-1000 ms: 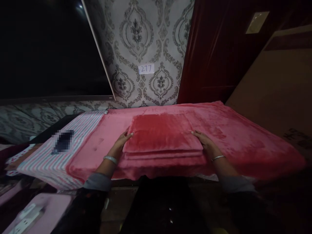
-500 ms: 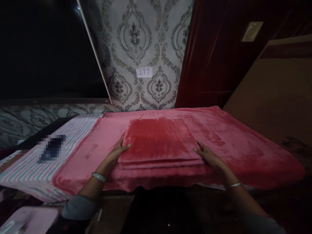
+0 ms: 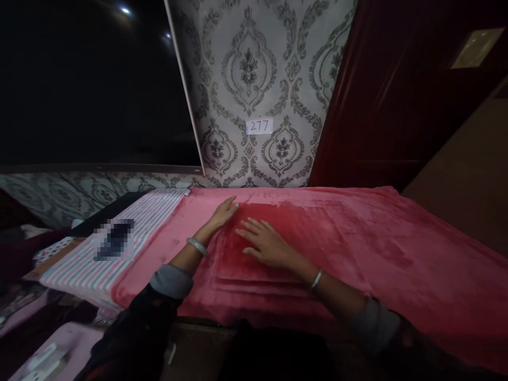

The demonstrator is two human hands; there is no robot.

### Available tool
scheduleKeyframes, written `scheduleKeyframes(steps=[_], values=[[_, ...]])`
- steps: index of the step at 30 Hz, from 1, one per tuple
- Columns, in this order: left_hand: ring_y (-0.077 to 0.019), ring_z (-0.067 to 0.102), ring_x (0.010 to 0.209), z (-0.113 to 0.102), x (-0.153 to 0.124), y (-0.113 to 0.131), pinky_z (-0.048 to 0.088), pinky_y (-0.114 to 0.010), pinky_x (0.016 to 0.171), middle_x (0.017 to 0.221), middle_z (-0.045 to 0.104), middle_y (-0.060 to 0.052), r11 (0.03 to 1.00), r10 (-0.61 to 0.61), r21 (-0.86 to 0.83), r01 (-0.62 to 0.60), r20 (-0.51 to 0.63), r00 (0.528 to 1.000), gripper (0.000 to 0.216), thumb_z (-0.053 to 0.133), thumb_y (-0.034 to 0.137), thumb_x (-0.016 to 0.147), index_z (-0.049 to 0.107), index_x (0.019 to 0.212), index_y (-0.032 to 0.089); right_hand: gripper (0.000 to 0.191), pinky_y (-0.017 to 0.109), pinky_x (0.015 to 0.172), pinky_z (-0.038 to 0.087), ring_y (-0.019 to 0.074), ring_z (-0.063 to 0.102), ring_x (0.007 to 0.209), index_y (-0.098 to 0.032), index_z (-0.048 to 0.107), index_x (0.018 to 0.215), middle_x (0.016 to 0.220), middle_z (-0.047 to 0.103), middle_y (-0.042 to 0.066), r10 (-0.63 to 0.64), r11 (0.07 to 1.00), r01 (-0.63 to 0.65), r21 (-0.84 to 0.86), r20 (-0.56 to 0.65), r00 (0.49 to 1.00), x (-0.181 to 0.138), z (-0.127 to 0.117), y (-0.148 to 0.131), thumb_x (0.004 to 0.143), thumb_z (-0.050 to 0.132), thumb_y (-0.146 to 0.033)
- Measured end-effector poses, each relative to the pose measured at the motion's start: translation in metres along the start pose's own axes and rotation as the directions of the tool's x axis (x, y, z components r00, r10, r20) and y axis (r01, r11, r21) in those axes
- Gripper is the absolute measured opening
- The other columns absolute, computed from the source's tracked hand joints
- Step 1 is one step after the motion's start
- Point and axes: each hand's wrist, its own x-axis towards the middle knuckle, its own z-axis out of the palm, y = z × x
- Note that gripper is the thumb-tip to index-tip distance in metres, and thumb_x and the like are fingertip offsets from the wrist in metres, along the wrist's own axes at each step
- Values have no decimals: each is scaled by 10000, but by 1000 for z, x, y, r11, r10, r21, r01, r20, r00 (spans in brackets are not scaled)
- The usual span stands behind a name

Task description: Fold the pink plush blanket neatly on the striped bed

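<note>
A folded red plush cloth [image 3: 286,233] lies on a larger pink-red plush blanket [image 3: 397,248] spread over a table. My left hand [image 3: 224,212] rests flat with fingers stretched at the folded cloth's far left corner. My right hand [image 3: 265,243] lies palm down on top of the folded cloth, fingers spread and pointing left. Neither hand holds anything. Both wrists carry a silver bangle.
A pink and white striped cloth [image 3: 119,238] lies left of the blanket with a dark, blurred object [image 3: 114,241] on it. A patterned wall with a paper tag "277" [image 3: 259,126] stands behind, a dark red door [image 3: 397,90] to the right. A pink item [image 3: 55,354] sits low left.
My hands left the sides of the folded cloth. The left went to its far left corner and the right crossed onto its top. The view shifted left.
</note>
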Motion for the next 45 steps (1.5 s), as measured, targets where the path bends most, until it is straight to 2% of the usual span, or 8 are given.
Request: scheduleKeyframes(steps=[7,19,26,31,33,37,41,45], values=[[-298,243,1548,41,21,-10,167,-633,1232,1636,351,-106,843,99,466,-269,356,929,559,430,406,998,425,1535,249,590,540,1259,135,264,205,1545,-252,431,1553,1649,315,106,-210,977,203,59,136,968,18,46,2,1029,487,-518],[-290,302,1522,64,19,-40,195,-604,1243,1612,407,-117,744,177,560,-365,360,916,574,325,404,1035,353,1578,223,576,521,1266,120,241,210,1544,-271,413,1562,1653,307,98,-173,979,153,138,144,974,16,63,11,1047,438,-527],[-281,230,1551,49,18,-16,175,-572,1247,1675,273,-106,701,32,631,-332,437,899,588,286,411,1049,274,1604,219,649,559,1264,97,271,141,1560,-291,293,1610,1675,247,66,-138,983,112,146,186,973,-18,59,-22,1040,436,-565],[-331,215,1553,45,26,32,185,-642,1211,1681,233,-150,705,-56,652,-279,444,894,625,334,495,1033,285,1595,224,571,449,1262,189,208,293,1515,-316,404,1564,1629,368,35,-154,961,123,247,112,982,-71,22,-25,1047,425,-558],[-315,174,1565,58,28,57,165,-619,1227,1688,211,-149,725,36,601,-336,455,890,655,307,536,1031,265,1602,218,538,475,1253,212,224,318,1503,-280,460,1537,1589,436,60,-47,984,42,172,27,999,-85,3,-5,1057,416,-519],[-275,142,1575,106,21,92,129,-596,1249,1700,200,-84,703,252,448,-552,570,782,644,290,549,1034,235,1614,275,539,588,1222,229,310,270,1519,-269,469,1533,1599,409,105,139,986,-143,-88,-52,989,-105,-5,41,1044,449,-494],[-330,180,1562,150,7,85,142,-695,1212,1694,215,-96,649,313,457,-608,568,761,599,339,482,1036,301,1595,272,577,611,1228,190,331,226,1531,-292,435,1552,1615,378,114,172,958,-182,-223,-62,983,-123,23,49,1015,517,-486],[-340,196,1556,163,1,69,171,-701,1202,1685,236,-125,619,346,476,-625,549,761,603,369,462,1032,303,1596,261,606,578,1245,174,302,223,1536,-308,388,1574,1642,332,90,187,963,-198,-183,-76,979,-133,41,33,1011,534,-476]])
